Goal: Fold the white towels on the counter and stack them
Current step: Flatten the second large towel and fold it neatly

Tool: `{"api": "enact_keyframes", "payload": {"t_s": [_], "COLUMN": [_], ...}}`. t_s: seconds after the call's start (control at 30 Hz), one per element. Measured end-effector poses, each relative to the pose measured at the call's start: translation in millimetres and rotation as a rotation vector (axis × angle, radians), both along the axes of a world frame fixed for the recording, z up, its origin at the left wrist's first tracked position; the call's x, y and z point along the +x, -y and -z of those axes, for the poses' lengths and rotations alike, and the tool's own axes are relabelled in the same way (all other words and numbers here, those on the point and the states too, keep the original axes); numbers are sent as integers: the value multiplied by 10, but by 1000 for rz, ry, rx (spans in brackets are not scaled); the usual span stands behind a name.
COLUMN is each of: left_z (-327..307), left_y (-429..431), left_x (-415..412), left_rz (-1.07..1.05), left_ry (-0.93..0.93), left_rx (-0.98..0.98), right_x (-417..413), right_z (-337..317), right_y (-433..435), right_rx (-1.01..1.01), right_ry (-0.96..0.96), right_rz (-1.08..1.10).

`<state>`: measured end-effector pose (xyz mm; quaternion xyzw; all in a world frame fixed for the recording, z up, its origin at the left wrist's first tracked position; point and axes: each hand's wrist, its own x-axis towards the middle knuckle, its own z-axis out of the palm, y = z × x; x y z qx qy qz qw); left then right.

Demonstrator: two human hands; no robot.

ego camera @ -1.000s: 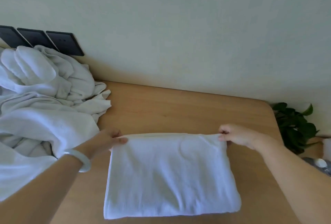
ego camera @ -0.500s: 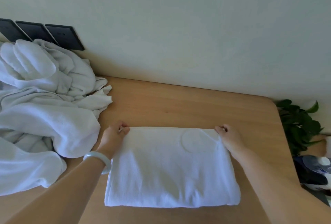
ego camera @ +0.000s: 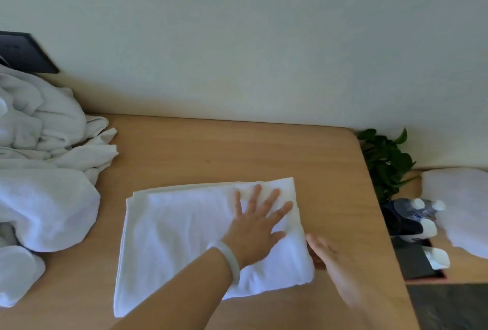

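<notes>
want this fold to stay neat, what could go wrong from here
On the folded towel the layers sit offset at the far left corner; another fold may lock that in. The left hand presses only the right part, so the right hand, blurred at the right edge, could drag the rest askew.

Plain pale wall [ego camera: 264,39] behind a light wooden table [ego camera: 237,150] with a rounded far corner — dark wall panel [ego camera: 23,55] at upper left, leafy green plant [ego camera: 385,163] beside the right edge, dark floor [ego camera: 449,306] below.
</notes>
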<state>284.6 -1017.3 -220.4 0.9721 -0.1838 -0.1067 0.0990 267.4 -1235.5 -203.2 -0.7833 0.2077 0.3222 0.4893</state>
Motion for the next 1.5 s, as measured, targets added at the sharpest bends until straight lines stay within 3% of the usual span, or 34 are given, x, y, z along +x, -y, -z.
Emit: {"api": "enact_keyframes", "payload": {"t_s": [0.1,0.2,0.43,0.63,0.7,0.77,0.83,0.9,1.0,1.13,1.23,1.33,1.5], "left_z": [99,93,265,270,261,259,270,288,229,111,176,183,156], "left_y": [8,13,2,-12,-26,-18,-24,-53,-130,-319,-706,-1159,-1339], "left_x": [74,47,42,76,78,71,67,70,44,-236,-493,-548,-259], "left_rz": [45,28,6,52,59,52,51,75,107,-193,-389,-564,-609], "left_ry": [-108,-97,45,79,81,91,84,93,115,164,122,64,-2], "left_rx": [56,58,46,67,59,34,18,17,17,37,71,135,145], "right_x": [-154,-142,-132,-67,29,90,129,147,119,247,380,515,707], "right_z": [-106,-162,142,46,-52,-67,68,307,440,277,270,345,360], "right_y": [-33,-209,-423,-359,-340,-475,-715,-825,-807,-913,-1025,-1056,-1105], "right_rx": [-10,-18,-448,-338,-351,-433,-501,-600,-689,-808,-827,-848,-865], "right_ry": [100,172,217,178,339,640,806,840,731,748,792,708,670], "right_rz": [-120,-94,-93,73,117,31,-219,-506,-601,-538,-641,-684,-656]}}
